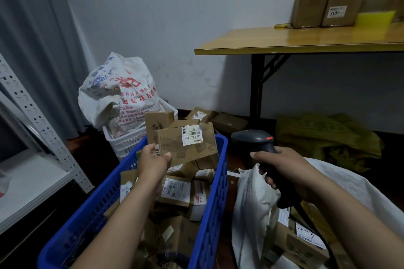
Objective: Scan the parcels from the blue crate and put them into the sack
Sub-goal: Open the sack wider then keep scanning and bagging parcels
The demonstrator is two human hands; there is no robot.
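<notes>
The blue crate (pixel 216 203) and sack (pixel 249 214) ran off the bottom edge; the right hand (pixel 286 168) hid the handle of the scanner (pixel 249 141).

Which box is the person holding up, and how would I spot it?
Find the blue crate in the middle. Above its far end, the left hand holds up one flat brown box. Unlike those lying in the crate, it is raised, its white barcode label facing you.

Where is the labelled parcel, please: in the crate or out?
Out: the left hand holds the parcel above the blue crate.
</notes>
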